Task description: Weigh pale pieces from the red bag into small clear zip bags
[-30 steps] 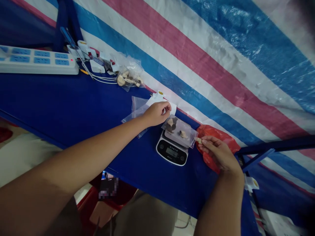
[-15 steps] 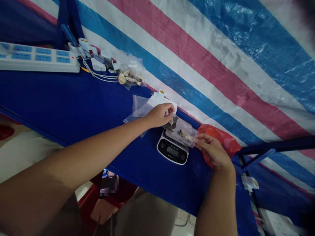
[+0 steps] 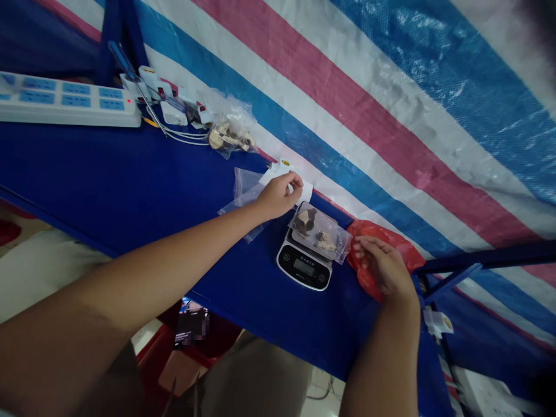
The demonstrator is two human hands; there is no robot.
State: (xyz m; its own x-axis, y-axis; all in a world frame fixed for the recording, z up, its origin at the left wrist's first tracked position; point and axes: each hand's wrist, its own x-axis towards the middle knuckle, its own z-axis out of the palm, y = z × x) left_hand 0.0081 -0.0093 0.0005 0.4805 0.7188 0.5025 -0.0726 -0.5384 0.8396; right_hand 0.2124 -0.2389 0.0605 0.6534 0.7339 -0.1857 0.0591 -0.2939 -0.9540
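A clear plastic bag (image 3: 313,234) with brown and pale dried pieces lies on top of the digital scale (image 3: 304,266). Just left of and above the scale, my left hand (image 3: 282,194) hovers by the white paper, fingers curled; whether anything small is between them is hidden. My right hand (image 3: 377,260) is beside the bag's right end, apart from it, with fingers loosely spread and nothing held, in front of the red plastic bag (image 3: 403,246). Flat transparent bags (image 3: 245,188) lie partly behind my left wrist.
A white power strip (image 3: 69,101) sits at the far left. Near it are a screwdriver (image 3: 139,90), cables and another clear bag of dried pieces (image 3: 230,136). Striped sheeting rises behind the blue table (image 3: 143,179). A lit phone (image 3: 191,324) is below the table's front edge.
Both hands have let go of the filled bag, which now rests on the scale. My left hand moved slightly up and left; my right hand moved slightly right.
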